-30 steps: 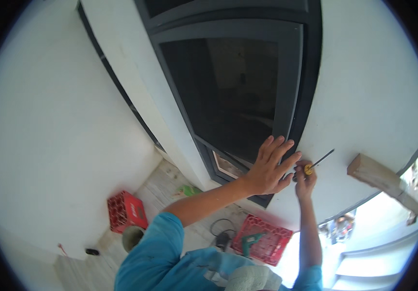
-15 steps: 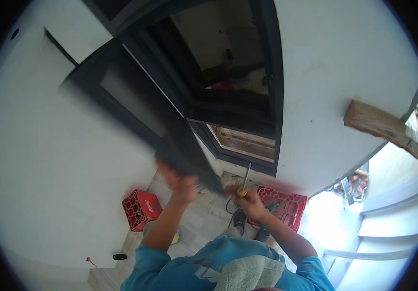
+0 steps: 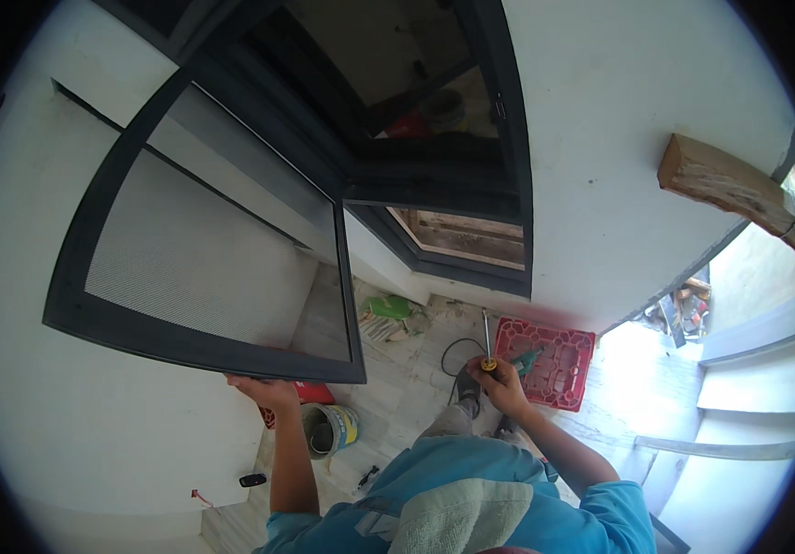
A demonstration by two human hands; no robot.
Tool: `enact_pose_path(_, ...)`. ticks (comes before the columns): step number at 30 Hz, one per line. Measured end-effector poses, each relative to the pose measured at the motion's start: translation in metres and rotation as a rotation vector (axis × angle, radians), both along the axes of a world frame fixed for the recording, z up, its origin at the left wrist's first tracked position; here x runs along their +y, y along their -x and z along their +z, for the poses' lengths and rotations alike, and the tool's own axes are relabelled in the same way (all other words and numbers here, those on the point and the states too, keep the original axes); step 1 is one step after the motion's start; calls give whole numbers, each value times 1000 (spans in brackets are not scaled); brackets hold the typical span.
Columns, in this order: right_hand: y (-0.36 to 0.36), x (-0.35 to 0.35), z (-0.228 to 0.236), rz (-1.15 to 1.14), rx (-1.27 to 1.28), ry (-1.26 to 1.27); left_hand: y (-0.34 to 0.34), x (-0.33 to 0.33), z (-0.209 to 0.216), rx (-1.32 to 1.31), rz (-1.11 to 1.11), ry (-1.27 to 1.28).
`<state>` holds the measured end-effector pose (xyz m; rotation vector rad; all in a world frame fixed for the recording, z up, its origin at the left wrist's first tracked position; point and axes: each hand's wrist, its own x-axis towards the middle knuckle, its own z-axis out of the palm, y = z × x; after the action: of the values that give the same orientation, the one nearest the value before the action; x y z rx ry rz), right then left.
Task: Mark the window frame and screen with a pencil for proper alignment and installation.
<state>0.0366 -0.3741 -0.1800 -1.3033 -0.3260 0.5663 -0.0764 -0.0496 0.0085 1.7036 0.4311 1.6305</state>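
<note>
A dark grey framed insect screen (image 3: 203, 355) with fine mesh stands swung out from the window frame (image 3: 519, 231) on the left. My left hand (image 3: 266, 392) is closed on its lower rail, fingertips partly hidden behind the rail. In my right hand (image 3: 505, 386) is a screwdriver (image 3: 487, 337) with a yellow handle and a long metal shaft pointing up and away from me. That hand is apart from the screen and the window.
A red plastic crate (image 3: 568, 369) with a green power tool (image 3: 525, 360) lies on the floor beyond my right hand. A bucket (image 3: 331, 432) stands below the screen. From the right wall juts a wooden beam (image 3: 725, 180). A green packet (image 3: 390, 307) lies near the wall.
The screen has swung outward to the left, its mesh now facing me. My left hand has moved left and down with its lower rail. The right hand has shifted slightly right with the screwdriver.
</note>
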Motion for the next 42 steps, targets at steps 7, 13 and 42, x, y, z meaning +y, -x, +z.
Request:
enact_pose_path(7,21,-39,-22,-61,207,23,-45,-49,21,231,217,-550)
enact_pose_path(13,30,-67,-39,-195,159,94,-79,-63,36,134,-252,-706)
enact_pose_path(42,46,-133,-51,-480,284,104,-369,-173,83,309,-339,-844)
